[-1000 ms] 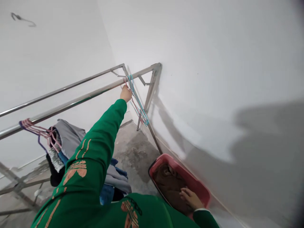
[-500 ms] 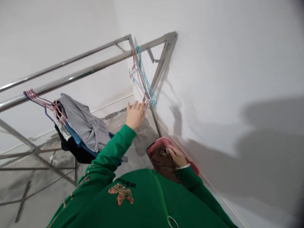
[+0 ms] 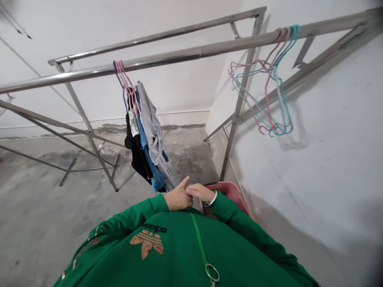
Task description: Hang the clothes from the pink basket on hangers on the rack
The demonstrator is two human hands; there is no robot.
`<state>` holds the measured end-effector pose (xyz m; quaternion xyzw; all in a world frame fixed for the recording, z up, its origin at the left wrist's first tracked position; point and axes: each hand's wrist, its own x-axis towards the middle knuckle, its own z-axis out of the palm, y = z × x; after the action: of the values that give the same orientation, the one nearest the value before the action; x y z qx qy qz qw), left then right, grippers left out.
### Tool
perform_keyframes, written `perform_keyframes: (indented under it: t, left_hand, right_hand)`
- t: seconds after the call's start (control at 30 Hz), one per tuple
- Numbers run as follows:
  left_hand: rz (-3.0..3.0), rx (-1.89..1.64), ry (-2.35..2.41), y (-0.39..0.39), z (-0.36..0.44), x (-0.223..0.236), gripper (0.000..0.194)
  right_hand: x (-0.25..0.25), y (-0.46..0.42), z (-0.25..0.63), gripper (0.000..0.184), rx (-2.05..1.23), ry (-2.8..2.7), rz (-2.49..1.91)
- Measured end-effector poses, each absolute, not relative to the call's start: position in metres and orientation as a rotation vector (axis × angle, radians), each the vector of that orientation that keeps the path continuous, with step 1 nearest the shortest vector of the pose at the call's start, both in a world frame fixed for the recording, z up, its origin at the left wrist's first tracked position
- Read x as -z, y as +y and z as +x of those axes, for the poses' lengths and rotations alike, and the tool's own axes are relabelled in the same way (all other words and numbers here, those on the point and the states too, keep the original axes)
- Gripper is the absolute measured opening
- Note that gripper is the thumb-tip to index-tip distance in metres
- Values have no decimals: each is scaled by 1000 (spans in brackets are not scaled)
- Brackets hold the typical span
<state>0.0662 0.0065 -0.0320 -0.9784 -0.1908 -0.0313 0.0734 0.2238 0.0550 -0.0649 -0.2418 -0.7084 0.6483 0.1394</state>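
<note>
In front of my jacket, my left hand (image 3: 178,197) and my right hand (image 3: 201,191) meet. My left fingers curl in, with one digit sticking out upward. Against them rest the fingers of my right hand, pressed together. I see no object in either one. Below my right hand lies a pink basket (image 3: 236,194), mostly hidden by my sleeve. Beyond my left hand, clothes (image 3: 152,127) in grey, blue and black hang on pink and purple hangers (image 3: 127,85). Several bare pink and blue hangers (image 3: 273,79) dangle from the rail at the upper right.
A metal drying rack (image 3: 179,56) with two long rails spans the view, its crossed legs (image 3: 89,133) standing on the concrete floor (image 3: 36,215). White wall (image 3: 335,175) runs along the right side, close to the basket.
My left hand has come down from the bare hangers toward my body. My right hand has left the basket and met it. The view has turned left, showing more of the rack.
</note>
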Motion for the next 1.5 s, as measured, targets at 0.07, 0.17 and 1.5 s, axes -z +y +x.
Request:
perform_keyframes:
  t: [0.07, 0.17, 1.5]
  left_hand:
    - [-2942, 114, -585, 8, 55, 28, 14]
    - [-2945, 113, -586, 11, 39, 24, 14]
    - [-2242, 1021, -1826, 105, -46, -97, 50]
  right_hand:
    - [63, 57, 217, 68, -1921, -1957, -739]
    - [57, 60, 204, 62, -1991, -1809, -819]
    - [-49, 139, 127, 12, -576, -2038, -871]
